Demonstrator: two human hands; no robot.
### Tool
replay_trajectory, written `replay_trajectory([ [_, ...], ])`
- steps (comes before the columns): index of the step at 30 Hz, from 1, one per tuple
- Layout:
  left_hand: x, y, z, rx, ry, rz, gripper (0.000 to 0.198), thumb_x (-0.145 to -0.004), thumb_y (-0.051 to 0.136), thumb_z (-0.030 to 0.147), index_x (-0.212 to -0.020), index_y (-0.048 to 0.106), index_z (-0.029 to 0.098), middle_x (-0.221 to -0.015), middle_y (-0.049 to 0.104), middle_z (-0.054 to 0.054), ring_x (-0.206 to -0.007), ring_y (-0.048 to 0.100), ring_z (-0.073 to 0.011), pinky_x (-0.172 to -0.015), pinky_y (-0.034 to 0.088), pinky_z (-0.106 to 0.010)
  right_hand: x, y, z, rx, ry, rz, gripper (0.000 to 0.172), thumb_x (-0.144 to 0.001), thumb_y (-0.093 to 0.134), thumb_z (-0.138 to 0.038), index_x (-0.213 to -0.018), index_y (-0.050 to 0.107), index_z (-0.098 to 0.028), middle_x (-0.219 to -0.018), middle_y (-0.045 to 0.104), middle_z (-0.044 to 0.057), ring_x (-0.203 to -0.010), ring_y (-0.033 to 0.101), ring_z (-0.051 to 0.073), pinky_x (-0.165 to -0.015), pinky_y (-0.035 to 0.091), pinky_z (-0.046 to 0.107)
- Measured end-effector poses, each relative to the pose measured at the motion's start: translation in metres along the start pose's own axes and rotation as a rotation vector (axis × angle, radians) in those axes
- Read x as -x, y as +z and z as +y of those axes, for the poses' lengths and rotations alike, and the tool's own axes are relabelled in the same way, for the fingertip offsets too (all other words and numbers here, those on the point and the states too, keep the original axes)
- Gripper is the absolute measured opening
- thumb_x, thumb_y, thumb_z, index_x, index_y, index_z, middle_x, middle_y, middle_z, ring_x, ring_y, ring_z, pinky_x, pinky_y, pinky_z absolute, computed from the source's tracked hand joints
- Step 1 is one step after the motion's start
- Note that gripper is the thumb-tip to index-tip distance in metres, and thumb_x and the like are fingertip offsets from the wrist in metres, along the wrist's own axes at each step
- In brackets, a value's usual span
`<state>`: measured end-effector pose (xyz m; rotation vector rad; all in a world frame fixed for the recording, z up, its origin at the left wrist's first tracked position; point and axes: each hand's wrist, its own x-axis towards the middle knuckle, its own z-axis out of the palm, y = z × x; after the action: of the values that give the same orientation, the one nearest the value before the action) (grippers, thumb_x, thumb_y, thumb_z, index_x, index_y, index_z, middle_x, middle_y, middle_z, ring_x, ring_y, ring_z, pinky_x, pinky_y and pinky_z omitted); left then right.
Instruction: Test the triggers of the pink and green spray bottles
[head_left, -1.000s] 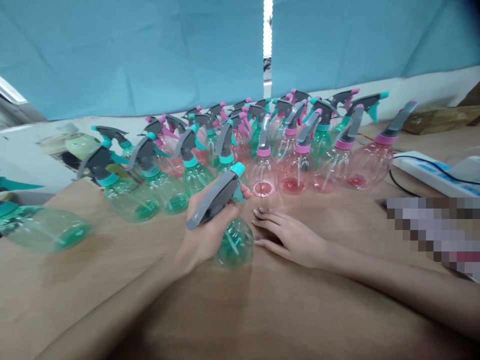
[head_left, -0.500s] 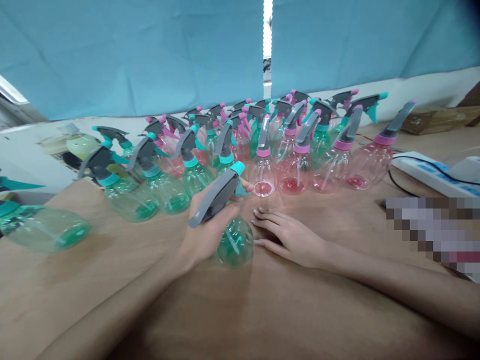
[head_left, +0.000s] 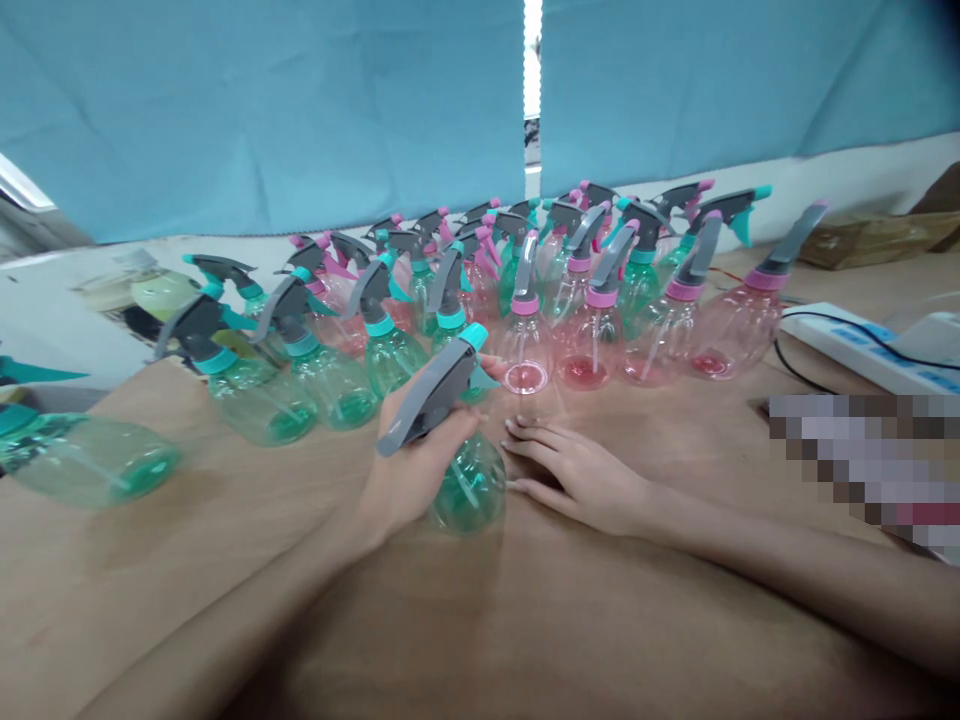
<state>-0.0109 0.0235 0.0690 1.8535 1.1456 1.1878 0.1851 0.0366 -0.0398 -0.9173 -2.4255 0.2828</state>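
Now gripping a green spray bottle (head_left: 476, 490) in the left hand (head_left: 424, 472), wrapping the fingers round its neck, just below the grey spray head (head_left: 431, 395), and aiming the teal nozzle (head_left: 472, 336) forward and slightly right. Placed right there in the middle of the table (head_left: 570, 620), in front of the packed rows. Laying the right hand (head_left: 581, 470) flat, palm down, holding nothing, with fingers loosely spread just beside the bottle's lower side; impossible to tell whether actually touching it. Looking straight beyond, meeting a pink bottle (head_left: 527, 345) close behind the nozzle and a second green bottle (head_left: 451, 320) partly hidden by it. Hemmed in along the back by a whole crowd, overlapping too much to count. Over to the left, finding a slanting line of green bottles (head_left: 335, 385), then a lone bottle (head_left: 86, 455) well apart at the edge, plus a jug (head_left: 161, 290) further back. Swinging right, passing more pink bottles (head_left: 592, 345), a white power strip (head_left: 862, 345), something masked by squares (head_left: 862, 455), and a cardboard box (head_left: 862, 240) behind. Closed off at the back by a blue cloth (head_left: 262, 110).
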Motion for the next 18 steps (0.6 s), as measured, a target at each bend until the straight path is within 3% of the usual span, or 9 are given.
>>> replay_trajectory([
  [4,-0.0001,-0.0001,-0.0034,0.017,0.002,-0.012,0.031,-0.08,0.056,0.017,-0.107,0.068,0.027,-0.059,0.056,0.005,-0.056,0.054,-0.0155,-0.063,0.048,-0.028,0.0,0.0001,0.0003,-0.006,0.005,-0.007,0.048,-0.095,0.051,-0.043,-0.133,0.054,-0.014,-0.138,0.057,0.015,-0.133,0.047,0.028,-0.11,0.041,0.048],
  [10,0.0007,-0.0007,-0.0059,0.006,0.0,-0.015,0.034,-0.08,0.056,0.017,-0.11,0.066,0.026,-0.082,0.066,0.002,-0.058,0.055,-0.0139,-0.06,0.047,-0.027,0.0001,0.0007,0.0006,-0.02,-0.001,0.011,0.046,-0.096,0.05,-0.044,-0.133,0.055,-0.016,-0.137,0.058,0.015,-0.131,0.049,0.028,-0.109,0.042,0.05],
  [14,0.0004,-0.0014,-0.0018,-0.013,-0.002,-0.017,0.031,-0.079,0.055,0.018,-0.107,0.067,0.026,-0.06,0.055,0.004,-0.06,0.057,-0.0167,-0.059,0.045,-0.027,0.0,0.0002,0.0003,-0.011,0.001,0.003,0.046,-0.095,0.051,-0.043,-0.132,0.055,-0.016,-0.137,0.057,0.014,-0.132,0.049,0.028,-0.108,0.042,0.049],
  [18,0.0,-0.0024,0.0024,-0.015,-0.013,-0.015,0.026,-0.076,0.056,0.02,-0.099,0.068,0.025,-0.06,0.056,0.004,-0.063,0.058,-0.0184,-0.059,0.043,-0.028,-0.0004,-0.0009,-0.0003,0.0,-0.001,-0.006,0.047,-0.095,0.051,-0.043,-0.132,0.056,-0.014,-0.137,0.057,0.015,-0.132,0.048,0.028,-0.109,0.041,0.048],
])
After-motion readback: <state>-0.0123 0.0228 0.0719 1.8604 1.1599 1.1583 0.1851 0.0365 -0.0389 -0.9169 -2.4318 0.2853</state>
